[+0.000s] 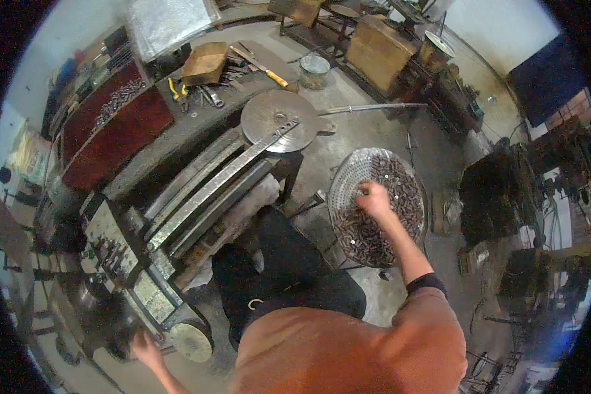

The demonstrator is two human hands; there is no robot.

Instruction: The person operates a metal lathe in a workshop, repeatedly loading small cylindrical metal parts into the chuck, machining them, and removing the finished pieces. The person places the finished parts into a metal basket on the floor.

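My right hand (374,199) is over a round perforated metal tray (348,180) to my right, its fingers curled together. Whatever they grip, if anything, is too small to make out. Small dark metal cylinders (368,240) fill most of this tray, with the bare holes showing at its upper left. At the lower left my left hand (146,350) is beside the machine (152,295), close to its round pale end disc (192,341). Its fingers are blurred and partly lost in shadow. Long steel bars (210,190) run from the machine to a round metal plate (280,121).
A bench beyond the bars holds a wooden box (205,64), wrenches (211,97), yellow-handled pliers (175,90) and a file with a yellow handle (269,73). A dark red bin (121,128) of small parts stands at left. A metal bucket (314,71) sits on the floor.
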